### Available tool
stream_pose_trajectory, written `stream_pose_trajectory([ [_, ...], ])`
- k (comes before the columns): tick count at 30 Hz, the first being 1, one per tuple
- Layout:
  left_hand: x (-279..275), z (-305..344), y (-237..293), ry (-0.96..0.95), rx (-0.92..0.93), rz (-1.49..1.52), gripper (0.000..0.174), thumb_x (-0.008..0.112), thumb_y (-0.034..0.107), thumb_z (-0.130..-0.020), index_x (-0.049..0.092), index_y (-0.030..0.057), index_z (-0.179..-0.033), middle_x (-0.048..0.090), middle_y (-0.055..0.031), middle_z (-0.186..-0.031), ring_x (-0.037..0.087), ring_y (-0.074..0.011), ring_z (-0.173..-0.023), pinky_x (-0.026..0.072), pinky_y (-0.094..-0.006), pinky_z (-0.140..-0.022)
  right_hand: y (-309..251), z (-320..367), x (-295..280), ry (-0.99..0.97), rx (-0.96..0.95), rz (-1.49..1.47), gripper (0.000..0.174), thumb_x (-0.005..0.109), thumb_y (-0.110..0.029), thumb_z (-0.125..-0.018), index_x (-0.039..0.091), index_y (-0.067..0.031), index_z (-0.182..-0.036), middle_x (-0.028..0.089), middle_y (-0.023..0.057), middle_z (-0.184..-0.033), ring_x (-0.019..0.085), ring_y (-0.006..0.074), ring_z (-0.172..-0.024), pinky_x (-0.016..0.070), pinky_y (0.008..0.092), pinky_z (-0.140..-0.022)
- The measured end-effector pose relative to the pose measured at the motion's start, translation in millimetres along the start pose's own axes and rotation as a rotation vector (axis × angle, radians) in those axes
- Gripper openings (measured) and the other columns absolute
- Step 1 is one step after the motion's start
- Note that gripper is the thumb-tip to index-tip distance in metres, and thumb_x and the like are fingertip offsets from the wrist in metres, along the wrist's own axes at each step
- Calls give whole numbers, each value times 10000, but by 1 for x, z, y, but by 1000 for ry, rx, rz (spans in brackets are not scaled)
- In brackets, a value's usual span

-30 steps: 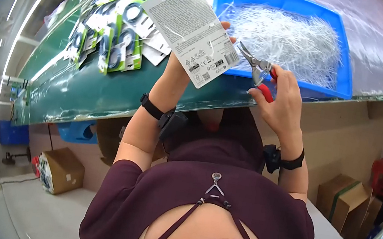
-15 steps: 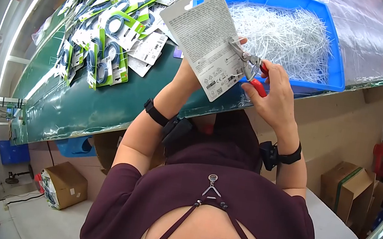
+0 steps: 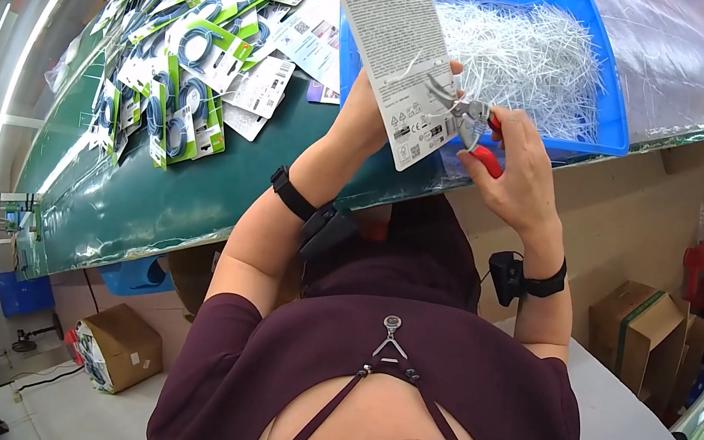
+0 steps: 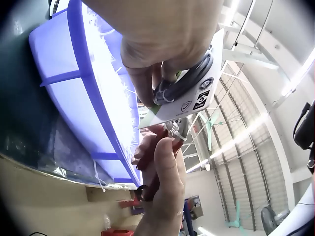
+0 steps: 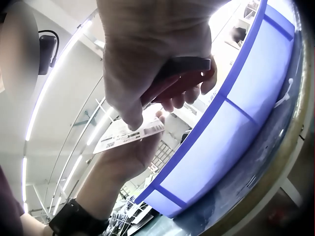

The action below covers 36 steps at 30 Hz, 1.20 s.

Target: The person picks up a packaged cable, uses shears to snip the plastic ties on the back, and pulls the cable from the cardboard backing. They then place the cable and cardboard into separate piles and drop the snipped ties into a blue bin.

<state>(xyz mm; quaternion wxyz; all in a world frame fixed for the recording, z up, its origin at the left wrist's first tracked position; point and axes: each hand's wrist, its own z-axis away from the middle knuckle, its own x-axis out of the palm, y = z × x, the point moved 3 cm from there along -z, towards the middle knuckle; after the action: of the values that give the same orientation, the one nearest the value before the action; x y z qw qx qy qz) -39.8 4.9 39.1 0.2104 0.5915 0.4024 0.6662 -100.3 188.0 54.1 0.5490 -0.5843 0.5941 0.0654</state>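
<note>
My left hand grips a packaged cable from behind, its printed white backing card facing the head camera. In the left wrist view the coiled grey cable shows on the card's other side, beneath that hand's fingers. A thin white plastic strip sticks out from the card's back. My right hand holds red-handled pruning shears with the fingers round the handles. The shears' metal blades overlap the lower half of the card, close by the strip.
Just behind the hands stands a blue tray heaped with cut white plastic strips. Many packaged cables lie piled on the green table at the left. Clear plastic sheeting covers the table's right side. Cardboard boxes stand below.
The shears have moved from beside the card's right edge to over its printed back. The card has shifted a little to the right and stands more upright. Both hands keep their hold.
</note>
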Motion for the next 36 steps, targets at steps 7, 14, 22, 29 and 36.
stream_pose_trajectory([
  [7,-3,-3,-9,-15,-42,-138,278,540,109,-945,578,-37,-1179,663,-177,-1102,682,-209,-883,584,-320,-726,-10,-1,2,-15,-52,5,520,762,-209,-744,508,-27,-1160,548,128,-972,547,308,-903,452,393,-812],
  [14,-6,-4,-18,-15,-58,-53,285,511,104,-954,554,-43,-1194,652,-191,-1101,683,-259,-893,589,-357,-730,-7,4,11,-65,13,-87,452,750,-203,-769,532,-35,-1128,584,150,-996,597,344,-881,480,389,-758],
  [22,-19,-7,-16,20,4,120,301,523,130,-955,523,-44,-1201,625,-208,-1112,672,-338,-918,597,-418,-721,15,23,9,-71,112,-59,429,741,-197,-779,535,-27,-1114,586,156,-1000,594,355,-874,481,388,-752],
  [29,-12,-7,-9,-92,9,139,312,545,148,-951,515,-35,-1201,599,-229,-1155,661,-367,-960,598,-426,-714,9,33,-1,-40,13,74,450,743,-202,-771,520,-21,-1118,566,156,-991,565,349,-911,467,390,-788],
  [36,-7,-5,-12,-65,8,105,305,541,146,-952,519,-37,-1194,606,-228,-1150,661,-367,-964,597,-423,-717,8,32,7,-57,-5,12,464,741,-220,-778,512,-28,-1133,569,153,-994,570,345,-918,467,388,-799],
])
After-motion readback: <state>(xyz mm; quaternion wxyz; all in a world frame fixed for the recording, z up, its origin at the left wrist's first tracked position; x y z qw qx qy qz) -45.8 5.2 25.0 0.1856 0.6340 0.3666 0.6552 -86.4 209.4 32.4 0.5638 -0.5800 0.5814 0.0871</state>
